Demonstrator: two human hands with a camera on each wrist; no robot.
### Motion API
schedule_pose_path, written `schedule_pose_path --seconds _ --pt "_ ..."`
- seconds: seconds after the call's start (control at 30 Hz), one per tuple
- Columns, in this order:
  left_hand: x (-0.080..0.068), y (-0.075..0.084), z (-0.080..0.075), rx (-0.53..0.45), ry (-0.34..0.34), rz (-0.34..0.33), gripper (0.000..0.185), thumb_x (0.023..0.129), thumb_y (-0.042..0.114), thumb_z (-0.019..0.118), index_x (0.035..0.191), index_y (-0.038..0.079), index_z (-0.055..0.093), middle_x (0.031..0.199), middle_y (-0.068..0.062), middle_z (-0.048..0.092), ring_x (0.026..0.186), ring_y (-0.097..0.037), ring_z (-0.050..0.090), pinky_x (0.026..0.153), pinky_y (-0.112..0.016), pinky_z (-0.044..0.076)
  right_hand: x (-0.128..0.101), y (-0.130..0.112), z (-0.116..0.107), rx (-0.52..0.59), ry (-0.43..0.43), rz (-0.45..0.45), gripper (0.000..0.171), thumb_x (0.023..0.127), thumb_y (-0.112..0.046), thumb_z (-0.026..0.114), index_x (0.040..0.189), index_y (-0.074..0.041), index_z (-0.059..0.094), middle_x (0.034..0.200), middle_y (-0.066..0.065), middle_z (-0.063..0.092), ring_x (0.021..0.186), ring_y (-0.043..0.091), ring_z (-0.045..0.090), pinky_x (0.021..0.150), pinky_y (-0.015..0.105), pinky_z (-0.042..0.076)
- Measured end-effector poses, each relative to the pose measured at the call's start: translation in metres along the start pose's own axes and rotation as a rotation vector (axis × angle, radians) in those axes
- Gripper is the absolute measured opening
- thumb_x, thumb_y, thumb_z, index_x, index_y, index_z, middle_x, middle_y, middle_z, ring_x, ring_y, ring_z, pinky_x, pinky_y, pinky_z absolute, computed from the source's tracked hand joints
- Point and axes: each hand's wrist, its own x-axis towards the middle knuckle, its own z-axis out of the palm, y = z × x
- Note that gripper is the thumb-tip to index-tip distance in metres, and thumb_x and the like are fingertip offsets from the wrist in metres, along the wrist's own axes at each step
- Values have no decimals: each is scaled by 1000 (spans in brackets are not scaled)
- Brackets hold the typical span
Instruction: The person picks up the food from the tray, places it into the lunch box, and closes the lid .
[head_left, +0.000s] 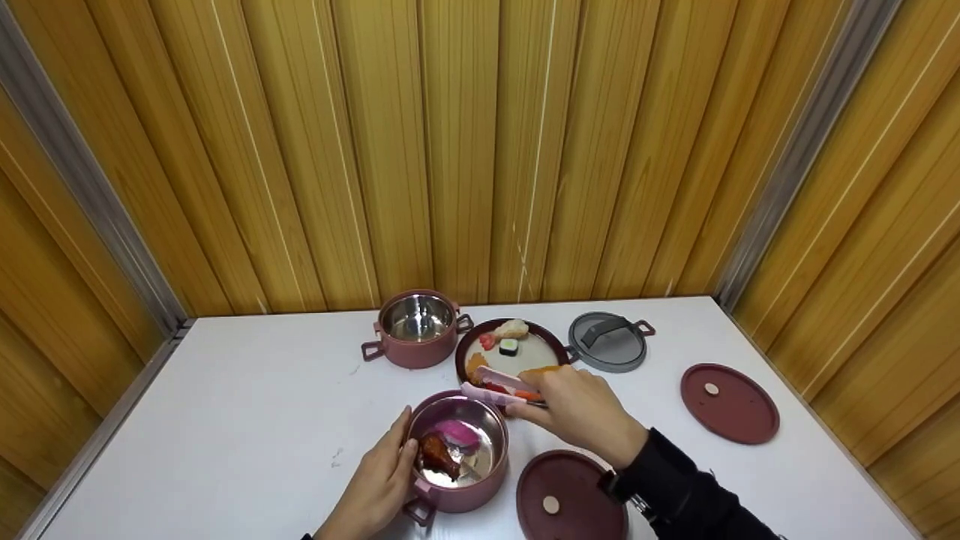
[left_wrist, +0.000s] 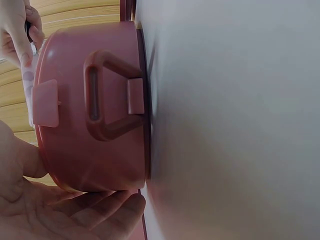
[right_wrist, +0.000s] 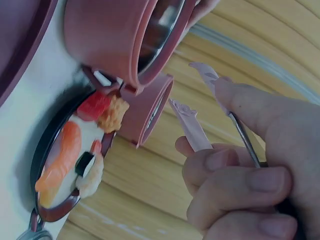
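The left hand [head_left: 379, 484] lay flat-fingered against the near pink pot [head_left: 457, 457], steadying it; the right hand [head_left: 581, 409] gripped pink tongs [head_left: 495, 388], best kept level beside the sushi plate [head_left: 551, 346].

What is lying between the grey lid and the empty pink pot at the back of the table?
In the head view, a dark-rimmed plate of toy food sits between the grey lid and the empty pink pot.

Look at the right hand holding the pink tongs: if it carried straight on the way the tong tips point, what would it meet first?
Probably the near pot. The right hand aims the tongs leftward over its far rim, with the plate behind; depth is unclear, so they might pass above it.
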Motion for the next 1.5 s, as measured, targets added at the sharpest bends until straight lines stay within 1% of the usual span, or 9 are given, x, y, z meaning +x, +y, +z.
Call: schedule_pose_path --seconds 0.07,0.17,0.37,0.57,0.73,0.83,0.93,1.27,1.5 --pt "0 0 0 0 1 -4 57 117 22 41 164 -9 33 167 -32 40 154 -52 42 125 -66 33 1 5 -1 -3 -4 27 30 95 -46 79 89 -16 73 63 -12 41 60 8 45 51 30 32" --pt "0 0 0 -4 -2 -10 57 117 22 41 163 -9 32 167 -32 39 154 -52 41 125 -66 33 2 11 -2 -12 -4 54 32 96 -46 78 98 -15 78 63 -9 46 60 10 48 51 31 32" --pt "0 0 0 -18 -7 -12 57 117 22 42 164 -9 31 167 -32 38 155 -52 40 126 -66 32 4 24 -3 -24 -3 91 40 97 -53 76 80 -19 64 62 -10 36 59 13 44 51 31 28" --pt "0 0 0 -20 -16 -12 58 117 23 40 164 -9 30 168 -32 37 155 -53 38 126 -67 32 4 37 -1 -18 -17 139 43 95 -57 76 76 -21 61 64 -10 40 60 12 46 52 31 31" --pt "1 0 0 -17 -14 -15 58 118 24 40 164 -9 31 168 -32 37 155 -53 39 125 -67 32 0 46 1 -24 -6 155 31 96 -47 79 92 -16 77 69 -3 60 63 14 52 54 36 39" --pt "1 0 1 -14 -10 -15 57 117 23 41 164 -9 31 168 -32 38 155 -53 39 125 -67 33 -3 51 3 -40 -3 165 35 95 -48 79 105 -14 82 79 4 71 67 17 59 56 42 45" --pt "0 0 1 -14 -11 -16 57 117 23 41 164 -9 31 168 -32 38 155 -53 40 125 -67 33 -6 56 5 -45 -9 176 36 95 -49 79 108 -15 83 83 4 74 68 18 62 56 44 48" --pt "0 0 -1 -8 -18 -7 58 117 24 41 164 -8 31 168 -31 38 154 -52 41 124 -67 34 -11 67 9 -81 -25 202 29 94 -47 81 100 -19 80 73 1 66 65 19 59 53 45 47" --pt "0 0 0 -2 -16 -5 58 118 25 40 164 -9 31 168 -32 38 154 -53 41 124 -67 34 -14 70 10 -85 -49 229 28 93 -46 82 103 -20 81 87 9 77 70 28 69 54 49 50"
